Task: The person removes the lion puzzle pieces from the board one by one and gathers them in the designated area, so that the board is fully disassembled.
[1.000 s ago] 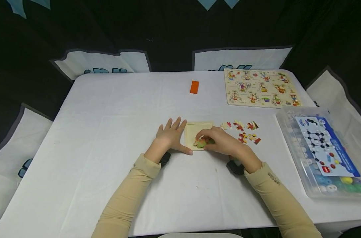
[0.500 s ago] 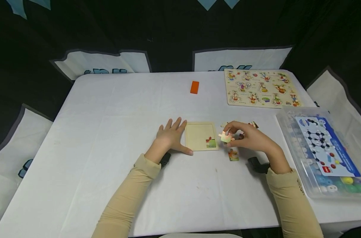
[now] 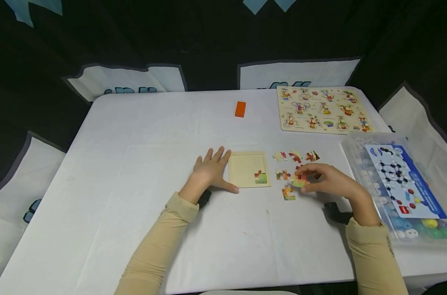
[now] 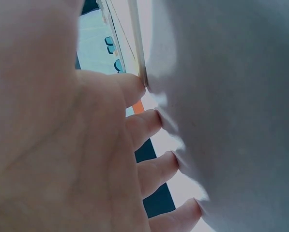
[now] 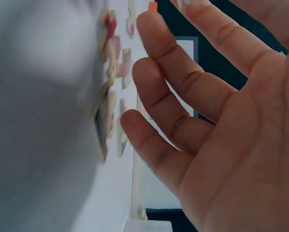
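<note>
My left hand (image 3: 210, 169) lies spread on the white table, its forefinger and thumb along the left edge of a square wooden puzzle tray (image 3: 242, 164). In the left wrist view, the fingertips (image 4: 154, 166) press on the cloth and one meets the tray's edge. A green and red jigsaw piece (image 3: 260, 177) sits in the tray's lower right corner. Right of the tray, my right hand (image 3: 328, 180) pinches another green and red jigsaw piece (image 3: 299, 181) between thumb and fingers. It is held close over several loose jigsaw pieces (image 3: 283, 175), partly covering some of them.
A picture puzzle board (image 3: 324, 108) lies at the back right. Near the right edge stands a clear plastic box (image 3: 404, 192) of coloured beads with a blue label. A small orange block (image 3: 240, 109) is at the back middle.
My right hand has moved from over the tray to the right, above the loose pieces, with a jigsaw piece in its fingers. The left hand has stayed in place.
</note>
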A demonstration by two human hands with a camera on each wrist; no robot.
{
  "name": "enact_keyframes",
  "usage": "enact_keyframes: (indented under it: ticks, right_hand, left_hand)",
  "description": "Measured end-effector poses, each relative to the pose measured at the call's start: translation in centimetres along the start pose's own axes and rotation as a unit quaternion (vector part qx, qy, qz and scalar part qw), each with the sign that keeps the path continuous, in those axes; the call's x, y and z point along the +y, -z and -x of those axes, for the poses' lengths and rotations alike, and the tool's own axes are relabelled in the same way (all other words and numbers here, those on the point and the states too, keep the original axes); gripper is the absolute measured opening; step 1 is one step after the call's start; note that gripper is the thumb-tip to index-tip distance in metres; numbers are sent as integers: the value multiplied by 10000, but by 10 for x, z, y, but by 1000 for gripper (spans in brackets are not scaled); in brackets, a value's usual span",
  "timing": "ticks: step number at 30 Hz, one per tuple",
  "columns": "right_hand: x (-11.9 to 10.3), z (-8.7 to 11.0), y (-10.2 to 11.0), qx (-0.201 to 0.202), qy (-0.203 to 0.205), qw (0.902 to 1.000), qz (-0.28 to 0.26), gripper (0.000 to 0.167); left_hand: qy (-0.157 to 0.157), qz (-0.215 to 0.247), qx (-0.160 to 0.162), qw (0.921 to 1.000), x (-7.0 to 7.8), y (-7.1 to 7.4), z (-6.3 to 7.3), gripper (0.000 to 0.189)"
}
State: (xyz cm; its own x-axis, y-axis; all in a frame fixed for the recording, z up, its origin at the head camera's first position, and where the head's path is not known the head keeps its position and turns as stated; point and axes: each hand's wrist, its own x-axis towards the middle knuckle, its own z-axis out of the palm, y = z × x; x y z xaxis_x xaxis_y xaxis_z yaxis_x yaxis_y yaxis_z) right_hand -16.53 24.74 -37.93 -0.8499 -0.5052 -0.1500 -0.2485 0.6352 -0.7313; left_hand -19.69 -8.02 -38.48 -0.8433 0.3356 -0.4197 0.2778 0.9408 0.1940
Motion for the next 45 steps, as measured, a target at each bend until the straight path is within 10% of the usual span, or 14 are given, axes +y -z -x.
enact_keyframes:
  ticks: [19, 30, 45]
  right_hand:
    - [6, 9, -1, -509, -148, 9986, -94, 40]
    - [-11, -18, -8, -369, 207, 9991, -56, 32]
    - [-44, -62, -36, -594, 666, 9845, 1513, 54]
  left_hand:
    - [-22, 0, 29, 10000, -1, 0, 2, 122]
    - [-13, 58, 21, 10000, -3, -2, 1, 122]
    - [-19, -6, 22, 10000, 0, 0, 1, 122]
